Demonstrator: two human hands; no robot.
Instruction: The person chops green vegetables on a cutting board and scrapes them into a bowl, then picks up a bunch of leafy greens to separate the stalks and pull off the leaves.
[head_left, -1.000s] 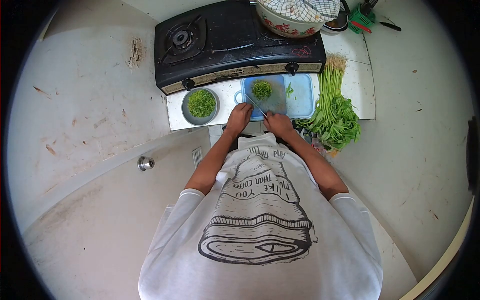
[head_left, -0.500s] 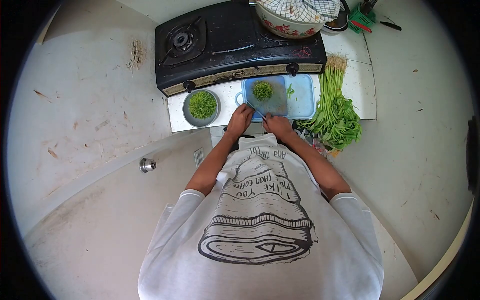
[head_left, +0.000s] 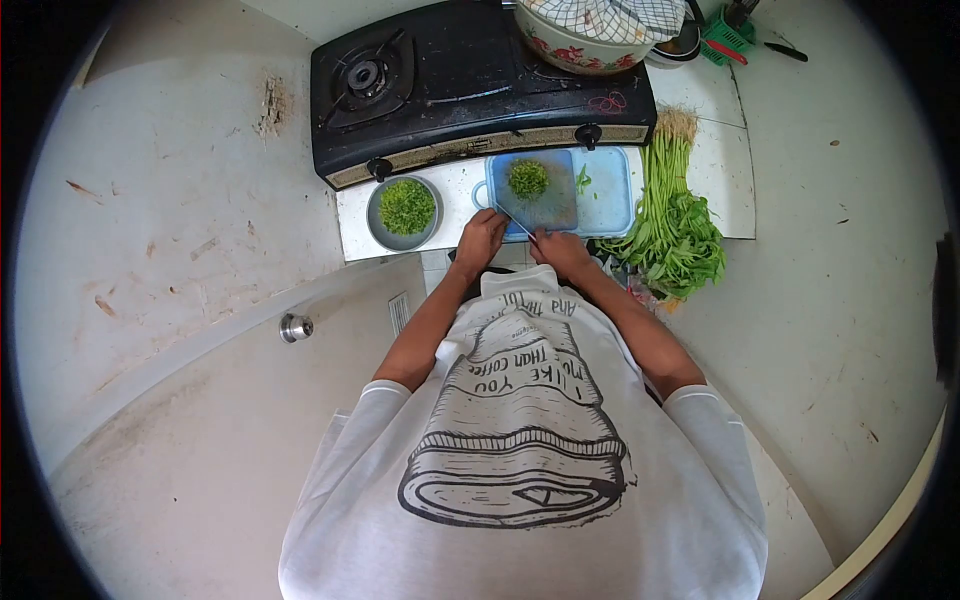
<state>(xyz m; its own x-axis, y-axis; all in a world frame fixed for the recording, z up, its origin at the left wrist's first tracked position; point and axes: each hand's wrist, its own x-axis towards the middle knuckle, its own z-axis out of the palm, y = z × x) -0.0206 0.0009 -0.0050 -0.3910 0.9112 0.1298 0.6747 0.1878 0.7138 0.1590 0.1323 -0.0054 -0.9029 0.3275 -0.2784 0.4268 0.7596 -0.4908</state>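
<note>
Closed around the handle of a knife (head_left: 517,221), my right hand (head_left: 560,253) rests at the near edge of the blue cutting board (head_left: 607,212). The blade slants up and left across the board's near left corner. My left hand (head_left: 483,238) is at that corner beside the blade tip, its fingers curled together; whatever they pinch is too small to make out. Farther back on the board sits a small heap of chopped greens (head_left: 528,179), with a few loose green bits (head_left: 584,180) to its right.
Left of the board stands a grey bowl (head_left: 376,236) of chopped greens. A bundle of long-stemmed leafy greens (head_left: 672,215) lies on the right. Behind is a black gas stove (head_left: 470,90) with a flowered pot (head_left: 575,52) on it. A green basket (head_left: 727,35) stands at back right.
The view has shifted very slightly. Both hands and the knife stay almost in the same place at the board's near edge.
</note>
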